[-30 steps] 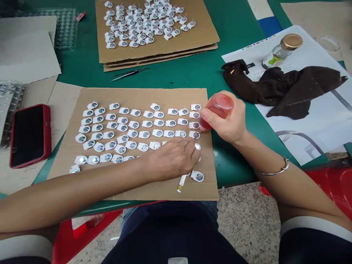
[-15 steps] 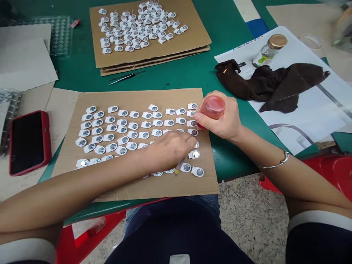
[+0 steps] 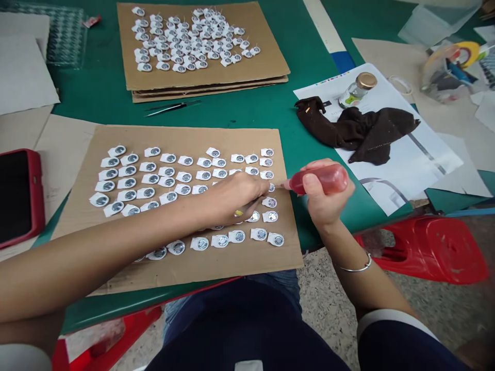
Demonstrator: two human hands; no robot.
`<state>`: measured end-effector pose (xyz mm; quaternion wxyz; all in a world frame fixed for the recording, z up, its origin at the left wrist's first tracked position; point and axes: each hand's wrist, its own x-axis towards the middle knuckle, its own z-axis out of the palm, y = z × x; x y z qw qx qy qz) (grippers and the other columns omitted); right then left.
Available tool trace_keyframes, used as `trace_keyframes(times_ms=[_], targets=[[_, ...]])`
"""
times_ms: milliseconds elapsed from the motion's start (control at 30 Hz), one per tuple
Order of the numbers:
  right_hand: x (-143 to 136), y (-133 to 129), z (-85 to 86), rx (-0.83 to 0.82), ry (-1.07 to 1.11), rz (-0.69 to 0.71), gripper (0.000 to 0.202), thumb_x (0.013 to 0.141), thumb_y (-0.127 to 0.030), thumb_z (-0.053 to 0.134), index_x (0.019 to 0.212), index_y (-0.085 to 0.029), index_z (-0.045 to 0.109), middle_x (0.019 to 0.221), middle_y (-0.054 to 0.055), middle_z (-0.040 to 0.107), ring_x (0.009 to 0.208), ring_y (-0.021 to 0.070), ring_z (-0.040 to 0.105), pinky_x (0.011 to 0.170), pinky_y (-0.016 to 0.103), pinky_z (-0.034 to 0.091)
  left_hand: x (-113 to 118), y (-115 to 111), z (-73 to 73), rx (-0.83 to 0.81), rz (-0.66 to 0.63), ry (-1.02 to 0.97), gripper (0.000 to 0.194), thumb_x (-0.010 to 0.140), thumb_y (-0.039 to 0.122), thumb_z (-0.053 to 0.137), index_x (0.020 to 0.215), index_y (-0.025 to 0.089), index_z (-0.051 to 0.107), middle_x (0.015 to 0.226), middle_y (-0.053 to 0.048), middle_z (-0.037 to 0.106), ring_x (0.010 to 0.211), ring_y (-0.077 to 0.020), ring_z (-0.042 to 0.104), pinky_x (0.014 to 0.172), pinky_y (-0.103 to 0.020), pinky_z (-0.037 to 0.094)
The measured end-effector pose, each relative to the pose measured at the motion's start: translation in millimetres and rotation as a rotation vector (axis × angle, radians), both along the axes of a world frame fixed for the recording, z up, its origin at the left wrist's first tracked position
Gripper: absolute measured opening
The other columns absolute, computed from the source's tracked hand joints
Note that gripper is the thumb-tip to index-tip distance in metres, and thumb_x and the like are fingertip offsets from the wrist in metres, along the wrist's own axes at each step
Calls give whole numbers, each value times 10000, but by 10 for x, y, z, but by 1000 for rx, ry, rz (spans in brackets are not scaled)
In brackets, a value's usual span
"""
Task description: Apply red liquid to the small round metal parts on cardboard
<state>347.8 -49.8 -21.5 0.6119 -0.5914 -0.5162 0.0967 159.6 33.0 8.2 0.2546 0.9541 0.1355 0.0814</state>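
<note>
My right hand (image 3: 328,203) is wrapped round a reddish squeeze bottle (image 3: 323,179). The bottle lies nearly level, its thin nozzle pointing left at a small white tab with a round silver disc (image 3: 271,187) in the rightmost column. From the left, my left hand (image 3: 242,196) reaches over the cardboard sheet (image 3: 193,270), fingertips pinched together close to that same tab. A slim tool with a yellow part (image 3: 238,213) sticks out of this hand; its kind I cannot make out. Rows of similar tabs cover the sheet, several of them hidden under my left forearm.
Behind lies a stack of cardboard (image 3: 266,62) bearing many more tabs, with tweezers (image 3: 174,107) in front. A brown cloth (image 3: 371,136) and a glass jar (image 3: 358,90) rest on white paper at right. A phone (image 3: 19,198) lies at left, a red stool (image 3: 436,252) stands at lower right.
The squeeze bottle has tipped from pointing steeply down to nearly level, and my right hand is lower. My left hand has turned, and its tool's yellow part sits higher. The view has shifted too.
</note>
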Motion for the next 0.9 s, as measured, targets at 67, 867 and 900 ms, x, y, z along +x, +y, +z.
trace_keyframes(times_ms=[67,867,900], targets=[[-18,2,-19,-12,-4,-3,203,699,-370,649,788,-203,575,799,26,591,739,163,589,708,365,496,-8,2,-9,3,2,0,143,809,112,425,817,133,566,706,-18,588,637,-116,556,589,-226,422],[-29,29,-21,-35,-92,-23,191,698,-335,663,776,-186,574,783,30,597,701,152,574,657,347,474,-40,-14,-78,-8,-35,18,152,719,46,477,817,151,528,745,-12,567,686,-128,542,633,-231,424],[-31,30,-20,-35,-92,-26,189,698,-333,664,775,-184,575,783,31,596,699,151,573,658,348,473,-40,-17,-79,-8,-36,22,153,718,46,478,817,151,528,743,-10,566,684,-127,541,634,-230,424]])
